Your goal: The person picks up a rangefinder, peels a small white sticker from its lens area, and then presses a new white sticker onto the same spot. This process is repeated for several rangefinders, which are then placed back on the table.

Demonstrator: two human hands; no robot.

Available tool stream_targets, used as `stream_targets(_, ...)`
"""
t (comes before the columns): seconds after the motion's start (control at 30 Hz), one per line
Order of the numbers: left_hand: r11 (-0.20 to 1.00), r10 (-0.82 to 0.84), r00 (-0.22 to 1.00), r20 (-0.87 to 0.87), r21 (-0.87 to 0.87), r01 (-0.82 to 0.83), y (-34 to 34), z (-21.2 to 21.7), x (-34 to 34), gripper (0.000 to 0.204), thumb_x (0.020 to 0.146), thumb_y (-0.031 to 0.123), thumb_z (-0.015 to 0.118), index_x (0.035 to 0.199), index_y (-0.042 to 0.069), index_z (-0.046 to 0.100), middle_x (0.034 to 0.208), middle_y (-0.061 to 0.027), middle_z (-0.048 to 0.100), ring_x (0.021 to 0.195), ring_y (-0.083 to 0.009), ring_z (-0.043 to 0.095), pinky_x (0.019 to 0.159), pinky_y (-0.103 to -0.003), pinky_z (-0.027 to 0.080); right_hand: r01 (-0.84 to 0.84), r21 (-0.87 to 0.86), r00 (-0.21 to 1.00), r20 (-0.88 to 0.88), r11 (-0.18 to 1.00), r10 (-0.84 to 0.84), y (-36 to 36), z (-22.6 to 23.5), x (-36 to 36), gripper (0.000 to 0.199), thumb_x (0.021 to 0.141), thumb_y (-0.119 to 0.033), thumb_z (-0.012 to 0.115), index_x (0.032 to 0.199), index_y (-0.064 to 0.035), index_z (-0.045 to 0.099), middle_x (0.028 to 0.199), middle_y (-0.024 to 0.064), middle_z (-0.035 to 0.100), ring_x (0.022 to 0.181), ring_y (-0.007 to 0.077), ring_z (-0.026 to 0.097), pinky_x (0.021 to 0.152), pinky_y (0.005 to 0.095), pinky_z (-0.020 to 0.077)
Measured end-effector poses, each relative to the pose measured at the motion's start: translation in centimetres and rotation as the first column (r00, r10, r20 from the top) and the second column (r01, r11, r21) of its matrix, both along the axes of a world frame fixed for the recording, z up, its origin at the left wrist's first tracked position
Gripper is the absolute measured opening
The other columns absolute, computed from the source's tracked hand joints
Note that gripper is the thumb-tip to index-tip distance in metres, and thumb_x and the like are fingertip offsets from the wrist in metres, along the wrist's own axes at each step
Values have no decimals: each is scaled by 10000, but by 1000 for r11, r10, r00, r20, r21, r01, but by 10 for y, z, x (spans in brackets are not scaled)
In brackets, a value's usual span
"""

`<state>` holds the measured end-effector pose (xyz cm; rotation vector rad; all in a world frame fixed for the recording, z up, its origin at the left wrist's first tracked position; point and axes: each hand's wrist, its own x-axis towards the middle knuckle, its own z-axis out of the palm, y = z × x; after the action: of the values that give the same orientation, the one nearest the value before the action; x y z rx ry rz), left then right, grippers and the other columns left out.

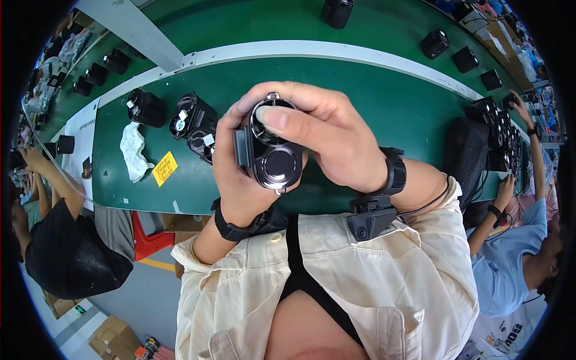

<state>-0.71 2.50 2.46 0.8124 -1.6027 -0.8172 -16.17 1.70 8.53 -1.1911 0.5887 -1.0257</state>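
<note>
Held up above the green bench is a black device (279, 167) with two round, shiny-rimmed ends side by side and small metal loops at its edges. My left hand (235, 183) is wrapped round its left side and underside. My right hand (345, 141) curls over the far side, its thumb pressed into the farther round opening; the fingertips behind are partly hidden. To the left on the bench stand similar black devices, one apart (146, 108) and two close together (195, 117). Beside them lie a crumpled white sheet (133, 153) and a yellow card (164, 168) with writing.
A white metal rail (312, 49) borders the bench's far side, with more black units (338, 12) beyond it. A black mesh-covered object (465, 147) and a cluster of units (495, 129) stand at right. A person (69, 240) works at left, another (510, 258) at right.
</note>
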Motion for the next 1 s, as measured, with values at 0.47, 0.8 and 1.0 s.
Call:
stream_targets(0.47,1000,-8,998,61,14,7,4,5,4,868,605,109,866,1309,-9,373,1160,-118,566,1041,-193,598,890,-307,494,-105,144,993,73,984,95,-1,7,-2,339,965,-190,516,1218,30,567,1091,84,632,999,133,608,874,274,508)
stream_targets(0.8,999,-30,999,-33,22,31,6,1,2,826,616,89,864,1290,4,393,1143,-110,568,1019,-186,600,876,-299,493,-125,4,992,31,992,125,-4,0,-3,339,958,-161,522,1225,44,562,1133,108,624,1034,155,597,932,306,473)
stream_targets(1.0,982,48,998,41,-183,-39,3,1,6,774,634,106,857,1269,0,427,1138,-106,568,1019,-185,594,879,-307,484,-181,73,980,92,981,175,-4,5,-3,350,950,-133,532,1253,41,548,1218,141,598,1121,191,568,987,323,435)
